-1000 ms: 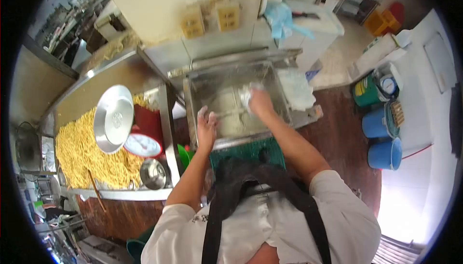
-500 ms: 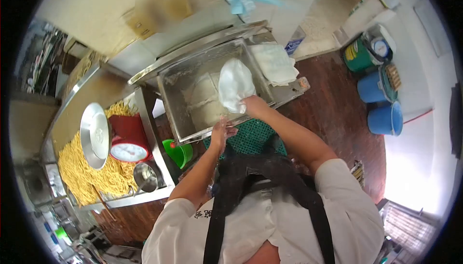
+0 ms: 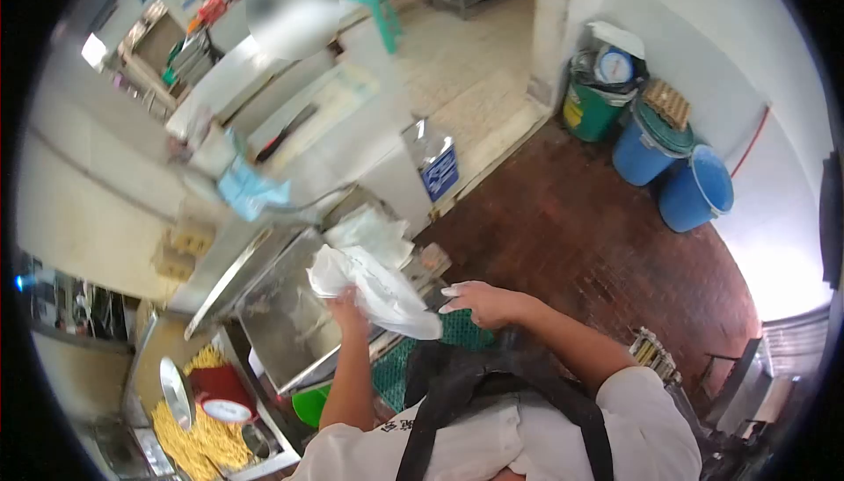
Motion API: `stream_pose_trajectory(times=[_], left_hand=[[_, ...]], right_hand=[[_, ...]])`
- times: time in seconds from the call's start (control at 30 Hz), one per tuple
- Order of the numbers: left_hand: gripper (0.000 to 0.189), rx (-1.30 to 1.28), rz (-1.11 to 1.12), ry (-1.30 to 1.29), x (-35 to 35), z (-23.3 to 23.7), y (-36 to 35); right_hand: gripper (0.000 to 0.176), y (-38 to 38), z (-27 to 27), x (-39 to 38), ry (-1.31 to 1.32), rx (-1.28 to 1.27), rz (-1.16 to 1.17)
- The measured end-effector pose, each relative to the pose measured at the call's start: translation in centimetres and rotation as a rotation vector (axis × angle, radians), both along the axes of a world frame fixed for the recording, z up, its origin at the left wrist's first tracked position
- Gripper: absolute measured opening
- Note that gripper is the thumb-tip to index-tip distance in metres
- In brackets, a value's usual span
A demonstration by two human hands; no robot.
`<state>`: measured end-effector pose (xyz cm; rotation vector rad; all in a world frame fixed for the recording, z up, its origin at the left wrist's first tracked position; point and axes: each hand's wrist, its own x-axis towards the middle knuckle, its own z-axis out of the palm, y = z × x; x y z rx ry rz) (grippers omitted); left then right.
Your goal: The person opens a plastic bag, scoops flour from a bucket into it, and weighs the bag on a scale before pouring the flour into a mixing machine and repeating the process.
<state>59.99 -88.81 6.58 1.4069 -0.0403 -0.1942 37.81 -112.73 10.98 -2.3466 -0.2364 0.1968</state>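
Observation:
A white plastic bag (image 3: 380,295), slightly puffed and crumpled, hangs over the near right part of a steel bin (image 3: 280,318). My left hand (image 3: 349,312) is closed on the bag's near left side, its fingers partly hidden by the plastic. To the right of the bag, apart from it, my right hand (image 3: 485,302) has its fingers stretched out to the left with whitish tips and holds nothing. Pale residue lies in the bin. A stack of pale plastic sheets or bags (image 3: 374,233) rests at the bin's far right edge.
Noodles (image 3: 189,441) fill a tray at lower left, with a red scale (image 3: 221,391) among them. A green basin (image 3: 309,406) and green crate (image 3: 400,371) are below the bin. Blue buckets (image 3: 699,189) stand by the right wall. A knife (image 3: 286,134) lies on the far counter.
The view has swung up and to the right. The bag has passed from my right hand to my left and been drawn toward the bin's near edge. My right hand has let go.

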Motion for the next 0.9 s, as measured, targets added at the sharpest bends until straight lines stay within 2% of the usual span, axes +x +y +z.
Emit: stream_pose_trajectory(times=[0.1,0.13,0.23,0.33,0.43,0.47,0.57,0.6,0.67,0.7,0.73,0.77,0.8,0.83,0.9], left_hand=[[0.057,-0.010,-0.105,-0.086,0.9,1.9,-8.0],[0.053,0.298,-0.132,-0.300,1.7,0.9,-10.4],[0.045,0.491,-0.190,-0.556,-1.0,4.4,-20.9],[0.045,0.488,-0.412,-0.496,-1.8,2.3,-31.5],[0.045,0.678,-0.475,-0.811,-4.6,0.5,-44.4],[0.046,0.627,-0.546,-0.808,-6.6,0.6,-49.0],[0.047,0.505,-0.911,-1.063,-13.0,0.8,-63.1],[0.049,0.467,-0.967,-1.194,-13.9,-2.4,-68.2],[0.052,0.284,-1.149,-1.044,-20.9,-1.1,-76.6],[0.053,0.350,-1.223,-0.941,-25.0,0.5,-80.1],[0.053,0.276,-1.297,-0.882,-27.8,0.0,-84.2],[0.055,0.194,-1.306,-0.987,-30.9,-0.7,-88.0],[0.056,0.170,-1.338,-1.228,-33.8,-0.3,-91.8],[0.055,0.116,-1.354,-1.288,-36.8,-1.4,-95.4],[0.054,0.003,-1.445,-1.319,-43.2,0.3,-100.3]], right_hand=[[0.053,-7.5,1.7,-3.5,0.056,0.063,-0.168],[0.051,-9.8,1.3,-4.5,0.028,0.099,-0.223],[0.045,-17.0,-0.2,-7.6,-0.028,0.167,-0.360],[0.044,-25.0,-1.0,-12.0,0.012,0.195,-0.507],[0.042,-32.9,-3.5,-18.4,0.108,0.173,-0.692],[0.042,-35.4,-3.7,-20.5,0.132,0.212,-0.788],[0.040,-40.8,-2.0,-28.7,0.171,0.209,-1.083],[0.040,-42.3,-1.6,-31.1,0.138,0.228,-1.171],[0.039,-44.9,0.4,-35.2,0.104,0.297,-1.352],[0.040,-45.9,-0.4,-37.3,0.062,0.366,-1.456],[0.040,-47.2,-1.1,-39.6,0.017,0.427,-1.550],[0.040,-48.4,-1.6,-42.0,-0.030,0.486,-1.637],[0.041,-50.1,-1.4,-44.2,-0.013,0.469,-1.686],[0.042,-52.1,-1.6,-45.9,-0.058,0.490,-1.720],[0.045,-56.4,-2.0,-49.8,-0.149,0.531,-1.777]])
